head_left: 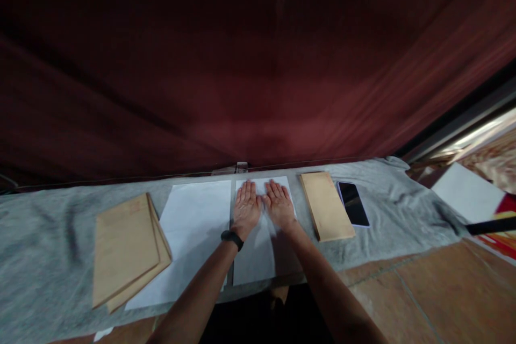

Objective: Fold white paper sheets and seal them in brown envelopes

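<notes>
My left hand [245,205] and my right hand [279,203] lie flat side by side, fingers stretched out, on the upper part of a white sheet of paper [258,250]. Both palms face down and hold nothing. A black band [232,238] sits on my left wrist. A second, larger white sheet [193,226] lies just left of the first one. Everything rests on a grey cloth [48,236].
A stack of brown envelopes [124,250] lies at the left, another brown envelope stack [326,205] at the right, with a dark phone [353,203] beside it. A dark red curtain [242,64] hangs behind. Tiled floor [423,295] and a white sheet [467,193] lie at the right.
</notes>
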`<state>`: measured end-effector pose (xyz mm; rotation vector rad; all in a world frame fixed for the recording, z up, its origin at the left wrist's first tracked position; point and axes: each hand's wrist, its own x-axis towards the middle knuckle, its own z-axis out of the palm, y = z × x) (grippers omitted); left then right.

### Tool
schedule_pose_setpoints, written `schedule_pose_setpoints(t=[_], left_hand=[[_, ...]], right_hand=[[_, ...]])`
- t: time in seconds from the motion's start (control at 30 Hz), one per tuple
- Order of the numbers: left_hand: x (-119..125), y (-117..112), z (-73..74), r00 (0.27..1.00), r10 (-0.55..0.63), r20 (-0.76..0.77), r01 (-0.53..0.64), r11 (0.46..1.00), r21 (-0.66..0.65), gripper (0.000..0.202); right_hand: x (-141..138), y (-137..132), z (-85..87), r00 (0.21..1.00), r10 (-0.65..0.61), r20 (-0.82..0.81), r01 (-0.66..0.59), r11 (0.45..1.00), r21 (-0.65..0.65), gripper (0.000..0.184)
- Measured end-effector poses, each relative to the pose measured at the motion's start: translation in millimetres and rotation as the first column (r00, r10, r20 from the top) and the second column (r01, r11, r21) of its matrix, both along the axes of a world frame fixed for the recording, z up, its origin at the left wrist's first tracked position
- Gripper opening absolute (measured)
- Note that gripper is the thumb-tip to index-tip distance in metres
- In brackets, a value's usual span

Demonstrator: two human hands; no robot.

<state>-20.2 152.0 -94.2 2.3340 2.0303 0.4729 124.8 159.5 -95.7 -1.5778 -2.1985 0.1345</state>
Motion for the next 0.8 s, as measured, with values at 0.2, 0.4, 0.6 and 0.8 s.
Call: schedule_pose_setpoints(t=[0.2,0.4,0.6,0.8], left_hand=[[-5,-2,-0.2,0.998,0.062,0.018,-0.063,0.997,0.043,0.06],[-5,-3,-3.5,0.992,0.103,0.067,-0.109,0.99,0.085,0.062],[-3,-2,-5.7,0.988,0.128,0.092,-0.138,0.983,0.121,0.062],[-3,-2,-8.5,0.985,0.139,0.105,-0.153,0.98,0.13,0.062]], right_hand=[[12,5,-5.4,0.991,-0.109,0.072,0.11,0.994,-0.002,0.056],[18,6,-9.1,0.977,-0.196,0.083,0.194,0.981,0.027,0.058],[23,2,-9.7,0.954,-0.289,0.078,0.285,0.956,0.066,0.058],[28,-12,-3.2,0.945,-0.325,0.041,0.323,0.945,0.059,0.055]])
